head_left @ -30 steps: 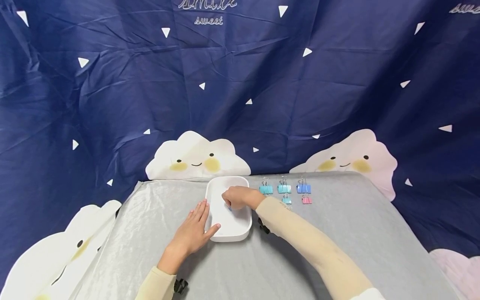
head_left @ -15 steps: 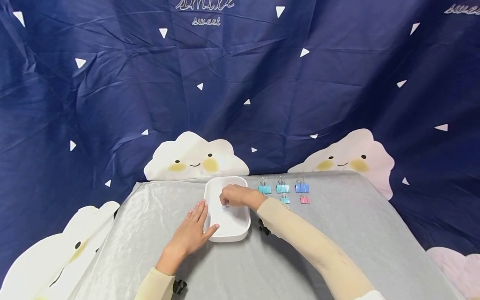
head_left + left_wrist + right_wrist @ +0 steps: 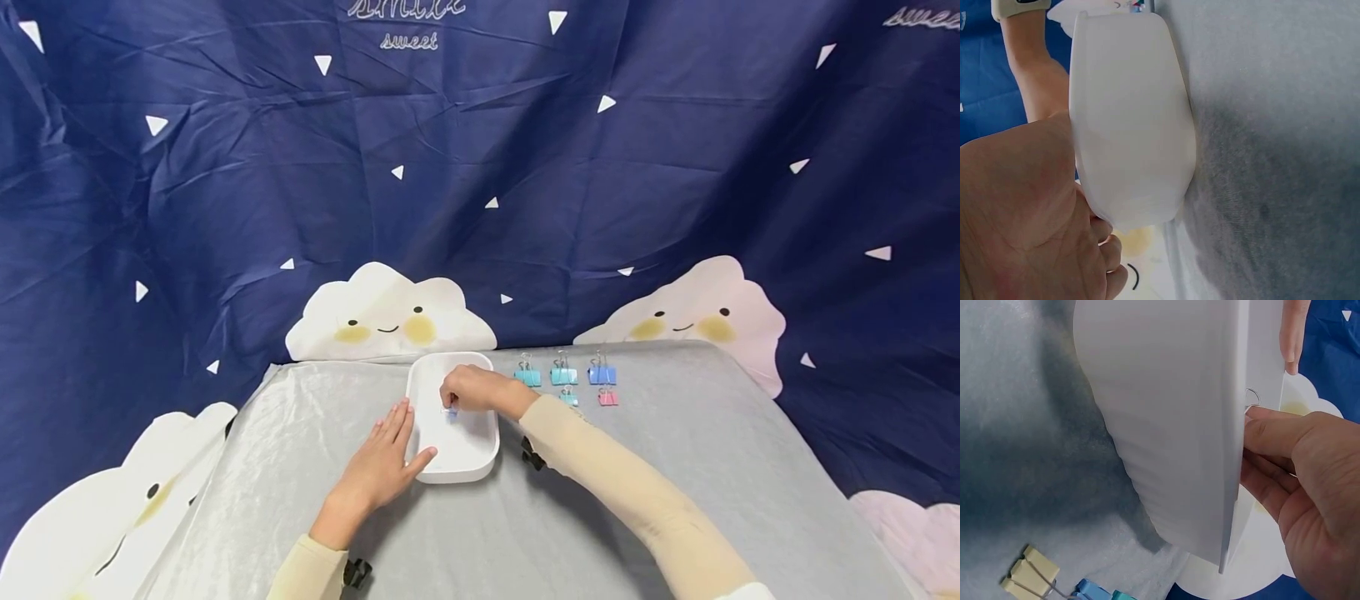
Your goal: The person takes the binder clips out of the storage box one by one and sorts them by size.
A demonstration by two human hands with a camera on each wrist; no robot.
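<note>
A white rectangular box [image 3: 457,454] stands open-topped on the grey cloth. My left hand [image 3: 382,462] rests on its left rim, fingers straight and thumb reaching over the near part. Inside the box, my right hand [image 3: 476,389] pinches a small bluish binder clip [image 3: 451,414], mostly covered by the fingers. In the right wrist view, the clip's wire handle [image 3: 1252,397] sticks out past the fingertips of the right hand [image 3: 1310,469], and the box wall hides its body. The left wrist view shows the palm [image 3: 1029,219] against the box's outer side.
Right of the box, binder clips lie in rows: teal ones [image 3: 527,377], a blue one [image 3: 602,375], a small teal one [image 3: 569,399] and a pink one [image 3: 608,398]. A yellow clip [image 3: 1032,575] shows in the right wrist view. A dark blue curtain [image 3: 480,167] hangs behind.
The right hand has lifted slightly and shifted a little within the box, and more of the bluish clip shows below its fingers. The left hand keeps its place on the rim.
</note>
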